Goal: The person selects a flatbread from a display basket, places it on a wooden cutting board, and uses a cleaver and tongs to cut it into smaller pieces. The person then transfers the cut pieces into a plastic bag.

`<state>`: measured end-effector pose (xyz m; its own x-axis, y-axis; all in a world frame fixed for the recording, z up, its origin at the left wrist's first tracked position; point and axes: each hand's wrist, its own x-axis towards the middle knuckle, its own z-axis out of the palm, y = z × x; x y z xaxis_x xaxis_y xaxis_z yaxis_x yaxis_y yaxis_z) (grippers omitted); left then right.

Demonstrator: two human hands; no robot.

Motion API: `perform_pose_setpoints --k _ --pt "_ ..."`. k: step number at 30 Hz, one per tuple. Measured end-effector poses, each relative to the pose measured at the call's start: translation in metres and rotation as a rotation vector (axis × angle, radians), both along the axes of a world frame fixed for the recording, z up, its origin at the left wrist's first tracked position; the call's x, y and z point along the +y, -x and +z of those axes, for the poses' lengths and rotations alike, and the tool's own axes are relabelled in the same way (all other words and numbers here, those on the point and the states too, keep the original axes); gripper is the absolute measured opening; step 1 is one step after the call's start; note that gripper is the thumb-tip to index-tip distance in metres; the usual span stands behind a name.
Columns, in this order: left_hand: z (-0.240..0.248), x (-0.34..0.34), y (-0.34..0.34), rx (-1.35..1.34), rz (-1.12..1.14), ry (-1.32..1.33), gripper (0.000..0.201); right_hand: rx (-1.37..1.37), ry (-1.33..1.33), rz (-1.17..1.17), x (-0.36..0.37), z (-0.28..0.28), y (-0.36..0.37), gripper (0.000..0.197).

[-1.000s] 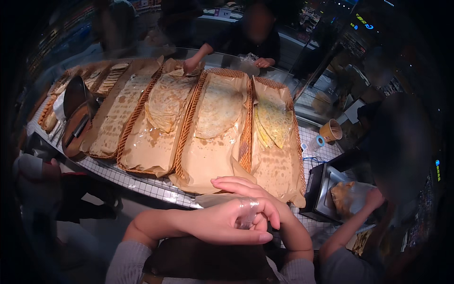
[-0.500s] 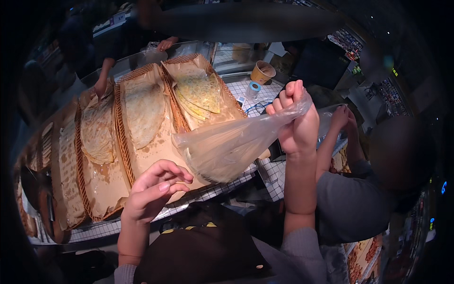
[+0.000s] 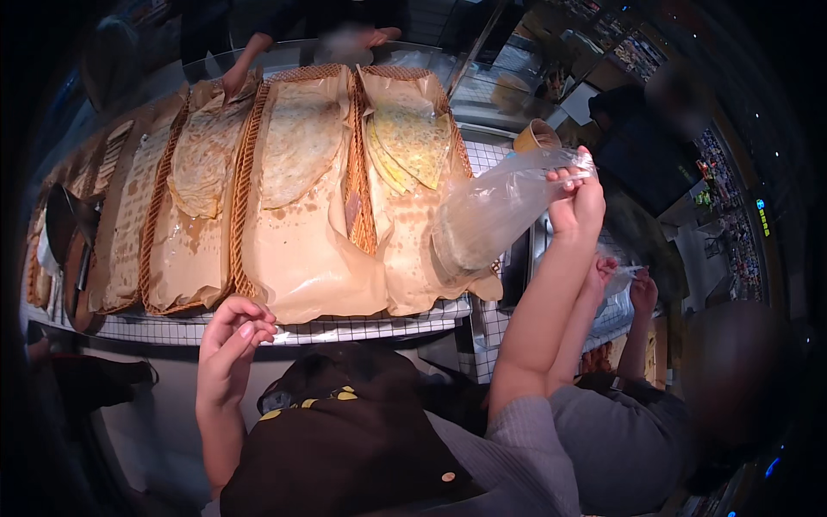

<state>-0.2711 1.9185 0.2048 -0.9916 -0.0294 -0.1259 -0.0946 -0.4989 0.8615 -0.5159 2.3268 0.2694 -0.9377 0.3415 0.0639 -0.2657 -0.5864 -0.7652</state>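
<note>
My right hand (image 3: 577, 200) is raised at the right, its fingers closed round the gathered top of a clear plastic bag (image 3: 508, 198). The bag slants down to the left over the brown paper of the rightmost basket. Something pale with a rounded edge shows through its lower end; I cannot tell what it is. Near the counter's front edge, my left hand (image 3: 231, 349) hovers with loosely curled fingers and nothing in it. Beyond the bag lie folded yellow-green flatbreads (image 3: 413, 146). A large pale flatbread (image 3: 301, 142) sits in the basket to their left.
Paper-lined wicker baskets (image 3: 243, 198) stand side by side, more flatbread (image 3: 207, 168) in them. Across the counter, another person's hand (image 3: 234, 82) reaches into one. Close on my right, a co-worker's hands (image 3: 624, 280) hold clear plastic. A paper tub (image 3: 536, 136) stands behind the bag.
The view has shifted, and the baskets appear farther left and up. My right hand still grips the bag, which now hangs more steeply. My left hand has drawn back from the bag, its fingers more curled.
</note>
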Motion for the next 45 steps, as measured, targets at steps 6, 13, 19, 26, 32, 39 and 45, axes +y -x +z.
perform_pose_setpoints --k 6,13,19,26,32,39,45 --pt "-0.019 0.01 -0.04 -0.132 0.281 -0.011 0.018 0.081 0.757 0.191 0.057 -0.057 0.008 0.018" --pt "-0.02 0.023 -0.05 -0.104 0.319 -0.008 0.019 -0.228 0.524 0.19 0.011 -0.057 0.016 0.017" --pt "-0.025 0.006 -0.046 -0.09 0.255 0.011 0.02 -0.163 0.509 -0.018 0.046 -0.02 -0.002 0.017" --pt "-0.039 -0.077 -0.056 -0.042 0.218 0.002 0.019 -0.181 0.333 -0.183 0.026 0.027 0.012 0.019" --pt "-0.042 -0.153 -0.094 -0.038 0.231 0.058 0.018 -0.238 -0.014 -0.526 0.038 -0.05 0.058 0.013" --pt "-0.033 -0.259 -0.173 -0.126 0.461 0.2 0.023 -0.257 -0.087 -0.583 0.033 -0.149 0.056 0.023" --pt "0.064 -0.284 -0.201 0.603 0.2 0.672 0.024 -0.119 -0.421 -0.954 -0.072 -0.146 0.051 0.025"
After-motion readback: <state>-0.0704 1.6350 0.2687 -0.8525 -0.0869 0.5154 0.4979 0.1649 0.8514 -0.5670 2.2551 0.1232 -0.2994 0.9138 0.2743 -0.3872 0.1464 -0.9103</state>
